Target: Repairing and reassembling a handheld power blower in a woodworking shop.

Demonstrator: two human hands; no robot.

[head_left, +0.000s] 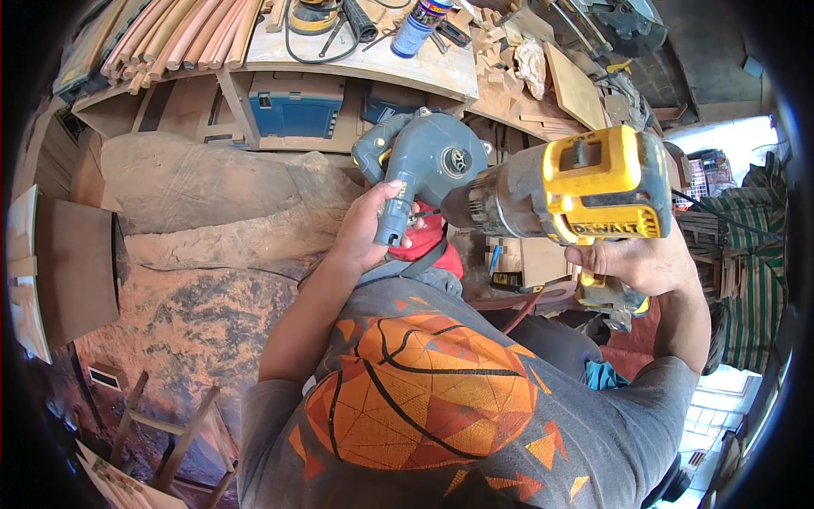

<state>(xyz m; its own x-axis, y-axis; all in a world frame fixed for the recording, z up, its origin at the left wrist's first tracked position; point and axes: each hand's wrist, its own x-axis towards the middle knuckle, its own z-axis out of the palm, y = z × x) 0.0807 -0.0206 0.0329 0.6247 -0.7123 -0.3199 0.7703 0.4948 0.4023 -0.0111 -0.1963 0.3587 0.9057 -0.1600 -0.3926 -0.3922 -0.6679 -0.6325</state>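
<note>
In front of my chest my left hand (366, 224) is wrapped around the short outlet tube of a dark grey electric blower (434, 154) with a round housing. Its tube end points down toward me, and its handle lies on the far left side. My right hand (638, 265) grips the handle of a yellow and black cordless drill (598, 178). The drill lies level, its chuck (476, 205) facing left toward the blower. A thin dark bit reaches from the chuck to the tube beside my left fingers; whether it touches the tube I cannot tell.
A workbench (373, 78) ahead carries long wooden strips (182, 34), a blue spray can (420, 30), a yellow sander (314, 15) and wood offcuts (500, 81). A blue toolbox (297, 106) sits beneath it. A wooden frame (174, 428) stands at the lower left on the dusty floor.
</note>
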